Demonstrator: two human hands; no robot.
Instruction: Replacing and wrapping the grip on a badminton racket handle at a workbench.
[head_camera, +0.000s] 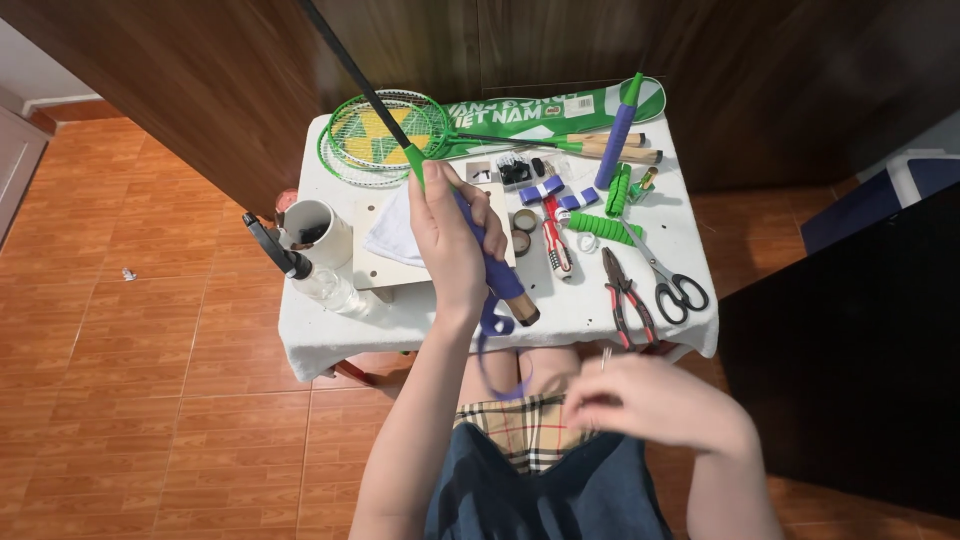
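The left hand (452, 238) has its grip closed around the blue-wrapped handle (497, 268) of a badminton racket, fingers curled over the top and thumb side toward the camera, the forearm rising steeply from the lower edge of the view. The handle slopes down to the right, its wooden butt end just above the near edge of the bench (420, 320); the black shaft (350, 60) runs up and left out of view. A loose tail of blue grip tape (492, 350) hangs from the butt end, curling down toward the lap. The right hand (655, 400) sits low over the plaid shorts, blurred, fingers pinched together; whether they hold the tape's end cannot be told. On the white-covered bench lie pliers (627, 300) and scissors (672, 282) to the right of the handle, green rackets (385, 135) at the back, and a white cup (318, 232) at the left.
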